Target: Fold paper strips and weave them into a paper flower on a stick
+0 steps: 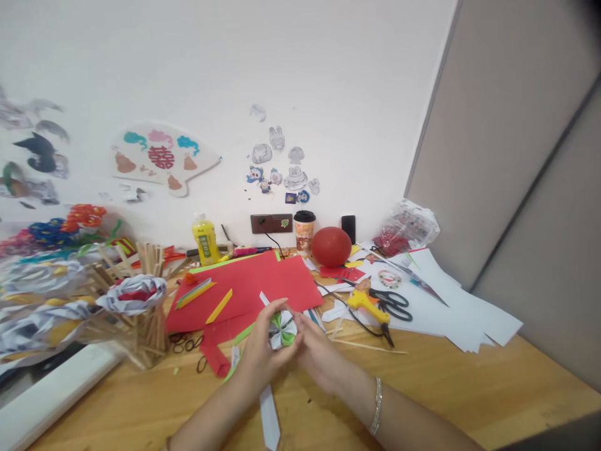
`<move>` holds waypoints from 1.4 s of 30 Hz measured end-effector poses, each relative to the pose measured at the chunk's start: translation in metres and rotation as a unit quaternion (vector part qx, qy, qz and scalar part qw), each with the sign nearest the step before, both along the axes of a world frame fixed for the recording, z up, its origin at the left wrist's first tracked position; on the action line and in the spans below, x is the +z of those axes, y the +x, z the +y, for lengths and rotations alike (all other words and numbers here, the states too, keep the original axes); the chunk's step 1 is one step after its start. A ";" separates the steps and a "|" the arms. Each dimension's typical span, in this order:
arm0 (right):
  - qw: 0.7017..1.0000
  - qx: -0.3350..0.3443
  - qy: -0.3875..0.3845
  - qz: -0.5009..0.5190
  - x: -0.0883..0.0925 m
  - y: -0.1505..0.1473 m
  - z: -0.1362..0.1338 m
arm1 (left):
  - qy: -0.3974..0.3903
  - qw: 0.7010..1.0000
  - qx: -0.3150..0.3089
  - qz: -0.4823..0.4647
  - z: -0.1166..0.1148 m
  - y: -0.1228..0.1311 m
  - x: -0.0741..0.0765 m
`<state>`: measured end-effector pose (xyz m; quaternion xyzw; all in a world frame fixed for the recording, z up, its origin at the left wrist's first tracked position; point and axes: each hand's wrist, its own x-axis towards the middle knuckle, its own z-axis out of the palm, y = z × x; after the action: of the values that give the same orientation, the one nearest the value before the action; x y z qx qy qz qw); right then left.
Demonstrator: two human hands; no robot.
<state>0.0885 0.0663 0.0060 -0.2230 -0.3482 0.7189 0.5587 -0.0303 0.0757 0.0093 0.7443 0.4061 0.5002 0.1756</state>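
Between both hands, above the wooden table (328, 407), is a small round folded paper flower (282, 329) in white and green. My left hand (263, 341) curls round its left side, thumb below and fingers above. The fingers of my right hand (317, 351) press against its right edge. A white paper strip (269, 416) lies under my left wrist. Behind my hands are red paper sheets (253, 288) with yellow strips (219, 305) on them. The right-hand fingertips are partly hidden behind the flower.
To the right lie a yellow glue gun (369, 305), black-handled scissors (392, 304) and white paper sheets (436, 313). A red balloon (331, 247), a paper cup (304, 235) and a yellow bottle (205, 241) stand along the wall. Wooden sticks (141, 338) and paper flowers (133, 293) crowd the left.
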 end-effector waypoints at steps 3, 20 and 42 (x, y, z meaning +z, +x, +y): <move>0.999 0.003 0.015 0.032 0.001 0.003 0.002 | 0.010 1.000 -0.008 0.028 0.001 -0.001 -0.001; 0.993 0.087 -0.020 0.075 -0.004 -0.001 0.005 | -0.057 0.998 -0.014 -0.035 -0.007 0.004 0.009; 0.710 -0.167 0.422 -0.538 0.010 0.028 0.012 | -0.477 0.762 -0.117 -0.422 0.017 0.006 0.005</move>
<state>0.1162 0.0780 0.0159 -0.3673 -0.8143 0.1502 0.4237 -0.0240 0.0926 0.0144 0.3193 0.3867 0.4809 0.7192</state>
